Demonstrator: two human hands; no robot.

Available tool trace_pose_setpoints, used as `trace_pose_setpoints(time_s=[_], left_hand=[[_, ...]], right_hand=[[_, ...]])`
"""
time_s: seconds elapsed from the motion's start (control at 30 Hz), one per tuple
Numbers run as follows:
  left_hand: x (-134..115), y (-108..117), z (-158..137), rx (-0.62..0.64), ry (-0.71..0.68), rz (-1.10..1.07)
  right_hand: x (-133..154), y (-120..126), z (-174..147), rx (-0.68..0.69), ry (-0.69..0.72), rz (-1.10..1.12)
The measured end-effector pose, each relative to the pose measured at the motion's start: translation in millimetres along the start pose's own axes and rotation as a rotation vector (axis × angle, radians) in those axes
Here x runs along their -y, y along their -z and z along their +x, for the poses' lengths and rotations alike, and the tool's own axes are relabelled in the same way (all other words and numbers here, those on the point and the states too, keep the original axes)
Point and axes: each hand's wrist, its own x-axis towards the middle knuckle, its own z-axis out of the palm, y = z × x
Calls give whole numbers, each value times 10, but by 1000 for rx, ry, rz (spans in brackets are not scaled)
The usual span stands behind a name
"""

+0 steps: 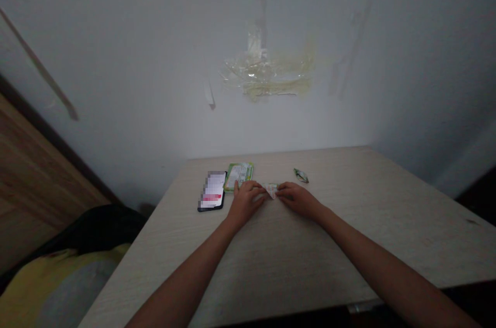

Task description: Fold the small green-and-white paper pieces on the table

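Note:
Between my two hands is a small piece of patterned paper [272, 190], pale with green and reddish print, its lower part narrowing to a point. My left hand [248, 199] pinches its left end, and my right hand [298, 199] pinches the right end. Both hands rest low over the table. Just behind my left hand lies a flat green-and-white printed packet [239, 173], partly covered by that hand. A small folded green paper piece [300, 175] lies beyond my right hand, apart from it.
A phone [212, 191] with a lit, partly blurred screen lies left of the packet. The light wooden table [349, 245] meets a wall [155, 59] bearing old clear tape [271, 75]. Yellow and grey fabric [70, 286] sits below the table's left edge.

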Motion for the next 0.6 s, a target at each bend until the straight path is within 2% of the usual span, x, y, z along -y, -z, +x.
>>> trace_pose_setpoints(time_s=[0.17, 0.6], left_hand=[[-48, -2, -21, 52, -98, 43], [-107, -9, -40, 79, -158, 186]], right_hand=[[9, 7, -6, 11, -9, 6], [8, 27, 0, 39, -15, 9]])
